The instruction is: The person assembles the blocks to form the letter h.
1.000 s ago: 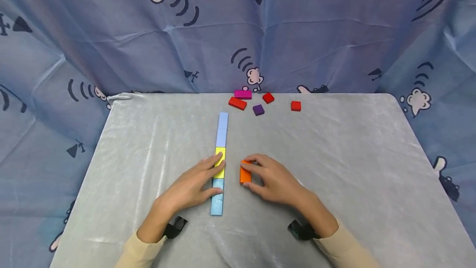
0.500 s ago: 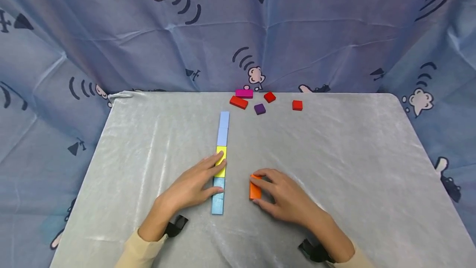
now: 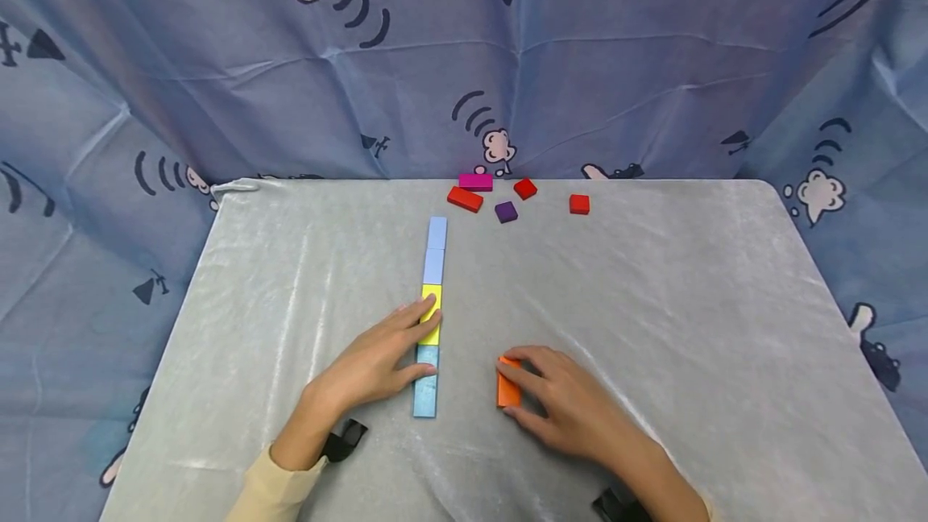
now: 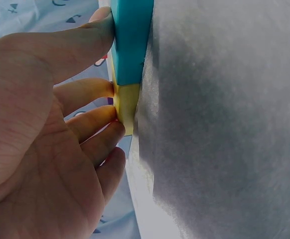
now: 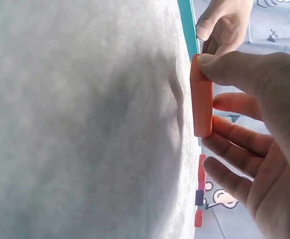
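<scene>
Orange block (image 3: 509, 395): plain bright orange, oblong; long axis approx. 12 to 6 o'clock. Pinched at its two ends. A line crosses its side in the right wrist view; edge or joint, cannot tell. Contact with the surface below: cannot tell.
Yellow block (image 4: 129, 107): bright yellow, oblong, lying flat, long axis near 12 to 6 o'clock; partly covered by fingers.
Teal block (image 3: 425, 401): blue-green, oblong, flat; thumb over part of its top.
Yellow–teal contact: end to end, in line; teal at yellow's 6 o'clock.
Orange position: 3 o'clock of teal, 4 o'clock of yellow; apart from both.
</scene>
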Available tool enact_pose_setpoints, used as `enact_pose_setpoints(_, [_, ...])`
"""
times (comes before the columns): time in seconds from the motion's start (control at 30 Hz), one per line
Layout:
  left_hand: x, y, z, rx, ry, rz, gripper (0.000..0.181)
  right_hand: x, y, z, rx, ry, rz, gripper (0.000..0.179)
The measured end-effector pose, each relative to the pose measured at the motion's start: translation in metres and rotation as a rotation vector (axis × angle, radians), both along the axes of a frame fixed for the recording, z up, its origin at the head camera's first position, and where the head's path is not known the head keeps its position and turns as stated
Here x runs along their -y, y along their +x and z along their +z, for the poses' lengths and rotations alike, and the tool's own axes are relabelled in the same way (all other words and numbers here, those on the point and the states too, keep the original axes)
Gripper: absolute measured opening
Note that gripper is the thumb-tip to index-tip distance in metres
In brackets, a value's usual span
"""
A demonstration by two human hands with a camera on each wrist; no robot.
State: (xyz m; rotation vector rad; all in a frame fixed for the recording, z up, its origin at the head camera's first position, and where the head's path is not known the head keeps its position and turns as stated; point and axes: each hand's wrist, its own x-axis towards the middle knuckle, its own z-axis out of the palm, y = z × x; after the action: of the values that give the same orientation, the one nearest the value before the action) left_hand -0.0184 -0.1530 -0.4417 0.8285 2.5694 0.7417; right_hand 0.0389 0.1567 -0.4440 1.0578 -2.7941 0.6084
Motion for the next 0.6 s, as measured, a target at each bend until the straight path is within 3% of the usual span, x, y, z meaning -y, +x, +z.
enact_pose_setpoints(0.6, [0.001,-0.001,-0.003,-0.007,0.007,-0.003,0.079,-0.008,0.011,-0.010,-0.040,-0.015,-0.005,0.058])
